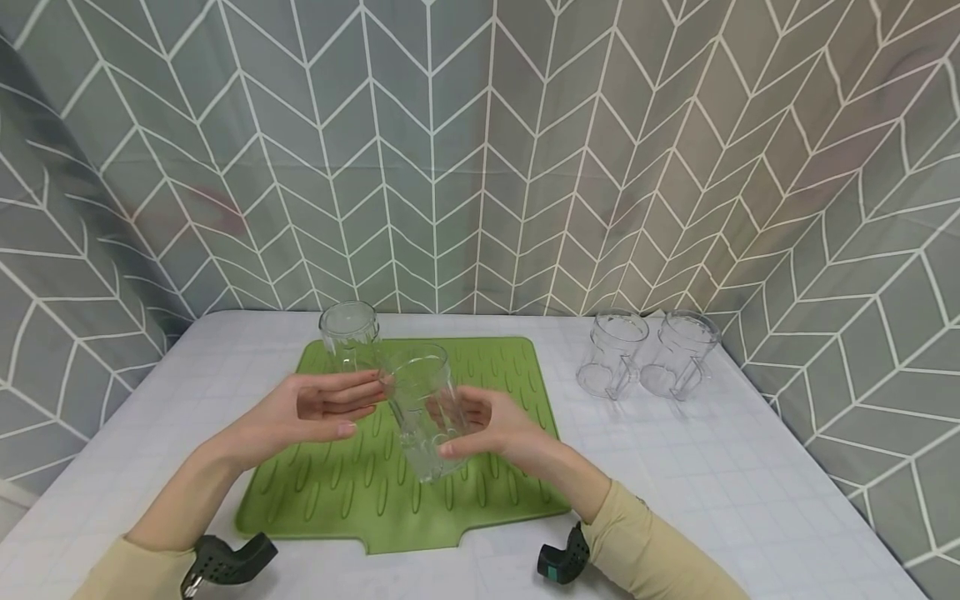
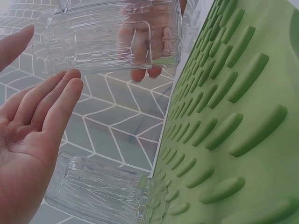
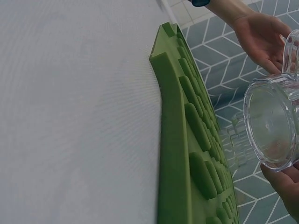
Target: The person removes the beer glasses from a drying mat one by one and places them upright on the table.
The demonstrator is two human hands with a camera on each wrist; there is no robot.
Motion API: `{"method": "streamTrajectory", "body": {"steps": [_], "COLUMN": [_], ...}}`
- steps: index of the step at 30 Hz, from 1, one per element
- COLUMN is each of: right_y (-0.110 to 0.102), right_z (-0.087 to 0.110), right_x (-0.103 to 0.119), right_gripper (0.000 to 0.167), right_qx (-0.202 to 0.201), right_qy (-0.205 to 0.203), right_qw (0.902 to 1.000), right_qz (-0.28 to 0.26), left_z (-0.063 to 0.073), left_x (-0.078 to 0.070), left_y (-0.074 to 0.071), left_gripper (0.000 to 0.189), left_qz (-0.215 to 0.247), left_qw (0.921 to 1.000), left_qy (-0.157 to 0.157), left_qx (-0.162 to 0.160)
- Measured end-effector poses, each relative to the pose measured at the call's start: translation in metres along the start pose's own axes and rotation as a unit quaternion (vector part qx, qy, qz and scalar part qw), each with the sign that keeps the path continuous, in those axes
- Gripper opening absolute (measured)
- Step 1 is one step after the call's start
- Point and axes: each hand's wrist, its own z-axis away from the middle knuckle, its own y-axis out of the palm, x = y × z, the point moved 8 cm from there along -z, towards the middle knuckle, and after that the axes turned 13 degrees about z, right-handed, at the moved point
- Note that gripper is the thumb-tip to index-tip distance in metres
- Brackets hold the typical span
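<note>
A clear glass mug [image 1: 429,408] is held tilted over the green ribbed drying mat [image 1: 337,508]. My right hand [image 1: 504,427] grips it round its side, thumb in front and fingers behind. My left hand [image 1: 303,417] is at the rim on the other side, fingers extended and thumb apart. In the left wrist view the fingertips of the left hand [image 2: 42,116] reach the rim end of the mug [image 2: 107,42]. The right wrist view shows the mug's round base [image 3: 271,126] and its handle [image 3: 290,53], turned toward the left hand.
Another clear glass mug [image 1: 349,333] stands at the back left of the mat, behind my left hand. Two more glass mugs [image 1: 613,354] stand side by side on the white table [image 1: 675,483] at the right. Patterned grey curtain [image 1: 450,167] encloses the back and sides.
</note>
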Motion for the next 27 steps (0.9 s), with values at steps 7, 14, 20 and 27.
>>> {"method": "streamTrajectory", "body": {"steps": [7,14,20,27], "right_y": [0.004,0.004,0.004,0.003], "right_z": [-0.001,-0.001,-0.002,-0.002], "right_x": [0.005,0.006,0.007,0.008], "right_gripper": [0.074,0.067,0.060,0.064], "right_qx": [0.019,0.011,0.011,0.008], "right_qy": [-0.027,-0.027,-0.033,-0.038], "right_qw": [0.9989,0.9993,0.9992,0.9990], "right_qz": [-0.032,-0.024,-0.022,-0.020], "left_z": [-0.001,-0.002,-0.003,-0.003], "left_x": [-0.001,-0.003,-0.003,-0.001], "left_y": [0.004,0.008,0.011,0.011], "left_gripper": [0.063,0.063,0.063,0.064], "left_qz": [0.015,0.018,0.020,0.018], "left_qw": [0.9998,0.9997,0.9996,0.9995], "left_qy": [0.005,0.002,-0.002,-0.010], "left_qx": [0.010,0.014,0.021,0.022]}}
